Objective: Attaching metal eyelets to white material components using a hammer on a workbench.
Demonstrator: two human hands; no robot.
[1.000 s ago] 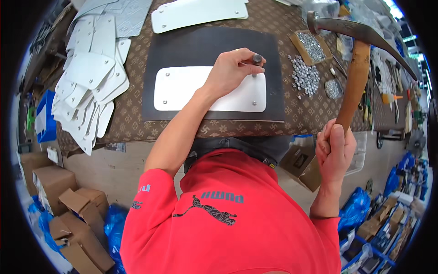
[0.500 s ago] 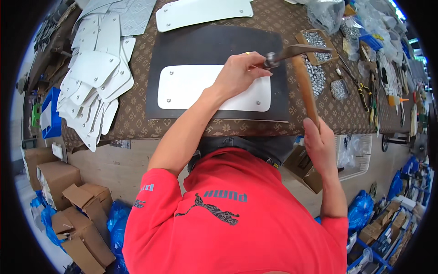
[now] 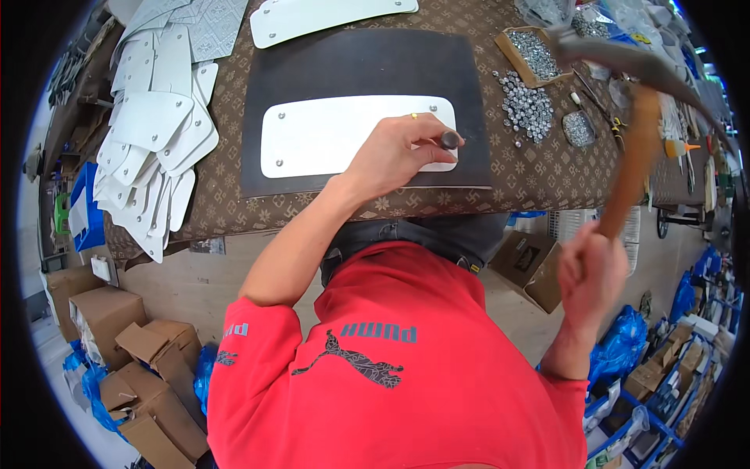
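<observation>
A white panel [image 3: 320,137] with rounded corners and metal studs near its corners lies on a dark mat [image 3: 363,66]. My left hand [image 3: 394,156] rests over its right end, fingers closed around a short metal punch [image 3: 450,141] with a round top. The punch stands at the near right corner; its lower end is hidden by the fingers. My right hand [image 3: 594,270] grips the wooden handle of a hammer [image 3: 631,168]. The hammer is raised at the right, apart from the punch, and blurred by motion.
Loose metal studs [image 3: 527,109] lie right of the mat, by a cardboard tray [image 3: 512,59] of small metal parts and a small clear container [image 3: 578,129]. Stacked white panels [image 3: 160,121] hang over the table's left edge. More white panels [image 3: 328,19] lie beyond the mat.
The hammer has swung up and to the right, away from the punch. My left hand has stayed at the panel's right end, the punch now over the near corner.
</observation>
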